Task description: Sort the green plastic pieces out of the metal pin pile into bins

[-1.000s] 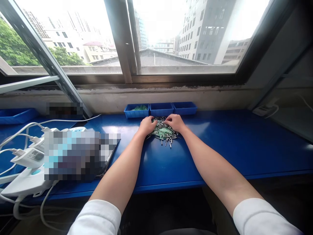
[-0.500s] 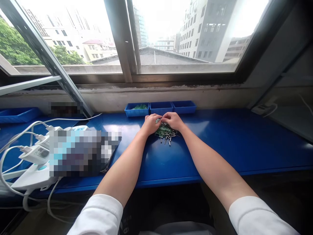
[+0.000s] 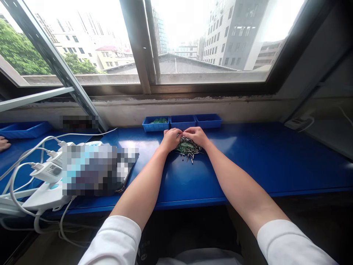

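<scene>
plainly, slim silvery pins (image 3: 192, 156) jumble with green bits (image 3: 185, 148); left fingers (image 3: 175, 131) and right fingers (image 3: 191, 130) curl, hold unclear

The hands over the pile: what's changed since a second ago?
The left hand has moved rightward to meet, or nearly meet, the right hand over the metal pieces; whether either holds anything is unclear. Another person's hand has appeared at the left edge. The blue bins stayed put.
</scene>
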`<state>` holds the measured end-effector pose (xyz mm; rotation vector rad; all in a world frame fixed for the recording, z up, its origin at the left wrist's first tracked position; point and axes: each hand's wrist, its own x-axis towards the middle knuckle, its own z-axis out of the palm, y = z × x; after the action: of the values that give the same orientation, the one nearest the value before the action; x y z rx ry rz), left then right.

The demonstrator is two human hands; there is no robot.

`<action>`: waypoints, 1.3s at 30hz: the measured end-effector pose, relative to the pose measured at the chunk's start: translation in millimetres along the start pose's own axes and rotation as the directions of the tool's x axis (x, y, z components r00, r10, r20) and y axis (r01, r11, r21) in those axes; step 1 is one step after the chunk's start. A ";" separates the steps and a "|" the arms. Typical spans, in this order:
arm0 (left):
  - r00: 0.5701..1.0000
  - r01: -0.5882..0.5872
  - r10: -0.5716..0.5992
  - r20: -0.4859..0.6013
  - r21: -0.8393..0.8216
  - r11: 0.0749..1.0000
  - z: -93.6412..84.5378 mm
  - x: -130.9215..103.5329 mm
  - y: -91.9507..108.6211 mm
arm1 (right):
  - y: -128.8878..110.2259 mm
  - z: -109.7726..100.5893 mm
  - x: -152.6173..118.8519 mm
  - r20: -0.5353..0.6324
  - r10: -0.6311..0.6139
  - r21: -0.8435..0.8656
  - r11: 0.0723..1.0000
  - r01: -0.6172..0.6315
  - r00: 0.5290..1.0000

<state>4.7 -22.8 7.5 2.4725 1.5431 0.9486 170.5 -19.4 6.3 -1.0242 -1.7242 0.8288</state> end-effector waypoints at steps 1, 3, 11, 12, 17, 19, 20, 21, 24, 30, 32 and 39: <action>1.000 0.005 -0.005 -0.009 0.003 1.000 -0.3 0.0 0.1 | 0.2 -0.8 0.5 -0.028 0.003 -0.024 1.000 -0.004 1.000; 0.998 0.033 -0.032 -0.046 0.009 0.999 -0.3 0.4 -0.7 | 1.7 -3.6 2.7 -0.116 -0.005 -0.112 0.994 -0.008 0.993; 0.969 0.214 -0.212 -0.130 0.002 0.977 2.7 4.3 -9.2 | 12.2 -16.0 19.6 -0.254 -0.103 -0.591 0.803 -0.070 0.962; 0.966 0.226 -0.224 -0.130 0.000 0.974 2.9 4.5 -10.0 | 13.4 -15.9 21.3 -0.252 -0.092 -0.621 0.779 -0.088 0.963; 0.959 0.260 -0.261 -0.113 -0.017 0.965 4.0 5.1 -12.1 | 19.2 -12.2 26.2 -0.205 -0.020 -0.698 0.704 -0.132 0.979; 0.959 0.262 -0.263 -0.103 -0.017 0.965 4.5 5.3 -12.3 | 21.0 -10.9 26.8 -0.179 0.017 -0.711 0.688 -0.142 0.984; 0.960 0.262 -0.263 -0.100 -0.016 0.965 4.7 5.3 -12.3 | 21.7 -10.5 26.9 -0.167 0.034 -0.716 0.683 -0.145 0.985; 0.960 0.262 -0.262 -0.098 -0.015 0.965 4.8 5.3 -12.3 | 22.1 -10.2 26.9 -0.157 0.049 -0.720 0.678 -0.149 0.986; 0.962 0.257 -0.257 -0.093 -0.017 0.966 4.4 5.1 -11.7 | 23.2 -9.6 26.4 -0.140 0.086 -0.716 0.680 -0.161 0.986; 0.963 0.259 -0.259 -0.073 -0.001 0.966 4.5 5.3 -14.3 | 25.1 -10.2 22.8 -0.163 0.031 -0.667 0.733 -0.133 0.986; 0.967 0.246 -0.245 -0.066 -0.001 0.969 5.4 5.4 -16.3 | 24.8 -12.0 21.1 -0.219 -0.046 -0.654 0.748 -0.112 0.975; 0.982 0.190 -0.190 -0.015 -0.014 0.982 4.7 3.4 -15.3 | 19.3 -16.6 10.8 -0.034 0.013 -0.576 0.817 -0.030 0.999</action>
<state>-3.8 -11.3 -0.5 2.2636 1.7346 0.9446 189.0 -0.1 -0.8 -1.4464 -1.9931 0.2851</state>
